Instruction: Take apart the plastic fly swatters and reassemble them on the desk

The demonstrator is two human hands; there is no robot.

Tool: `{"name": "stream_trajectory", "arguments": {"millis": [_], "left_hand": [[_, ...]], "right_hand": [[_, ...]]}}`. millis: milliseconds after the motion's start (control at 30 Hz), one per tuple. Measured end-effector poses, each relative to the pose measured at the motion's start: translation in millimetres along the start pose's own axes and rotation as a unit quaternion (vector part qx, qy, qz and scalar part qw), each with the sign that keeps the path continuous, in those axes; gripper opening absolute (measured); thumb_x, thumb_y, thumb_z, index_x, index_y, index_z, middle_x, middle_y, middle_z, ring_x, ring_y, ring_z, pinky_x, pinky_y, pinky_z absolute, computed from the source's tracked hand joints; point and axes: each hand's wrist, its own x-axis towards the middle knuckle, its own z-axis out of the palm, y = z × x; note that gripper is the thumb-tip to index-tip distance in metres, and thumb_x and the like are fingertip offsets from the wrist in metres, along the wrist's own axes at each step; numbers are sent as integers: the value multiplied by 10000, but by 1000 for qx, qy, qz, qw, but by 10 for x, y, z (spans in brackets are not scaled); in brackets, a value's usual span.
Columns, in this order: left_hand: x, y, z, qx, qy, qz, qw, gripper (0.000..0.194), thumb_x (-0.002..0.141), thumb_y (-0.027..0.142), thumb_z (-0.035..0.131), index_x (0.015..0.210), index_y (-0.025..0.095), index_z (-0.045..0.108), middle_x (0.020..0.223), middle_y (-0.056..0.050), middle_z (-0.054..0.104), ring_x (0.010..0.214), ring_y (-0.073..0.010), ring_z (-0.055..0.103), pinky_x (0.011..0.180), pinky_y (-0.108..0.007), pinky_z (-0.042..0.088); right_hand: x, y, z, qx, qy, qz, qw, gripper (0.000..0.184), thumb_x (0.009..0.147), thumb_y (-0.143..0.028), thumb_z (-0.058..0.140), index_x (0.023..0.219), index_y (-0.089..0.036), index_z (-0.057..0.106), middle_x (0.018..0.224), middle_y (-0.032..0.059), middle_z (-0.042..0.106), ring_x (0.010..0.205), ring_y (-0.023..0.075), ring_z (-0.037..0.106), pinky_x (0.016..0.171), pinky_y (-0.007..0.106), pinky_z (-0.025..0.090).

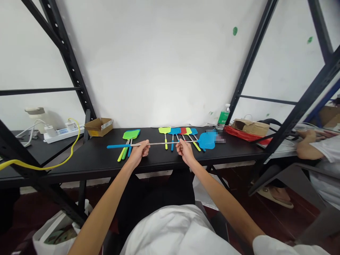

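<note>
My left hand (140,152) and my right hand (185,151) both have their fingers closed on the thin metal rod of a blue fly swatter (207,140). The swatter is held level above the front of the table, its blue handle to the left and its flat head to the right. Behind my left hand is a small pile of fly swatters with a green one (130,135) on top. Beyond my right hand a row of others lies heads toward the wall, among them a yellow-green one (164,130), a blue one (174,130) and a red one (183,130), partly hidden.
On the black table (87,156) stand an open cardboard box (98,127) at left and a water bottle (223,117) at right. A yellow cable (71,152) crosses the left frame post. Another person's arm (308,143) is at far right.
</note>
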Motion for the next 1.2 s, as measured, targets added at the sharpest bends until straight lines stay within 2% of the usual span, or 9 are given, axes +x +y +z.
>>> {"name": "stream_trajectory", "arguments": {"millis": [100, 267, 433, 667, 900, 1033, 1200], "left_hand": [[11, 25, 19, -20, 26, -14, 999, 423, 814, 521, 692, 653, 167, 528, 476, 56, 406, 398, -51, 303, 414, -202, 221], [8, 42, 18, 0, 14, -23, 1000, 505, 827, 537, 660, 567, 192, 400, 430, 62, 355, 380, -54, 298, 419, -205, 256], [11, 37, 1, 11, 20, -22, 999, 441, 807, 458, 698, 581, 187, 432, 447, 61, 380, 391, -54, 306, 441, -213, 291], [15, 44, -4, 16, 0, -15, 1000, 452, 798, 407, 744, 586, 175, 420, 503, 58, 406, 429, -43, 305, 453, -204, 262], [-4, 60, 17, 8, -6, 4, 1000, 341, 731, 360, 819, 763, 181, 530, 513, 92, 396, 431, -40, 291, 462, -195, 258], [10, 47, 7, 17, -19, -8, 1000, 345, 793, 413, 764, 739, 181, 514, 516, 74, 417, 440, -53, 323, 470, -204, 269], [30, 21, -2, 21, -15, -18, 1000, 487, 885, 521, 614, 591, 195, 403, 478, 49, 386, 430, -76, 320, 468, -233, 276]], "right_hand": [[15, 2, -9, 15, -3, 16, 1000, 459, 777, -578, 681, 583, -168, 612, 453, 7, 520, 368, 73, 368, 360, 219, 189], [22, -28, 0, 26, -8, 29, 999, 440, 754, -563, 708, 597, -165, 606, 466, 4, 529, 377, 71, 380, 364, 211, 206], [53, -8, -16, 35, -15, 32, 999, 435, 762, -557, 714, 600, -167, 611, 467, 4, 534, 381, 72, 389, 362, 206, 222], [103, 20, -38, 54, -5, 65, 996, 476, 814, -584, 662, 596, -164, 614, 473, 8, 531, 388, 78, 415, 361, 198, 251], [73, -18, -20, 60, -1, 62, 996, 486, 833, -571, 643, 567, -170, 575, 458, -10, 484, 389, 73, 395, 369, 197, 244], [80, 0, -32, 55, -3, 60, 997, 470, 831, -557, 648, 580, -169, 565, 459, -9, 486, 392, 75, 395, 371, 201, 242], [95, 26, -47, 48, -6, 60, 997, 448, 812, -545, 678, 595, -171, 560, 469, -7, 495, 399, 76, 398, 373, 203, 239]]}}
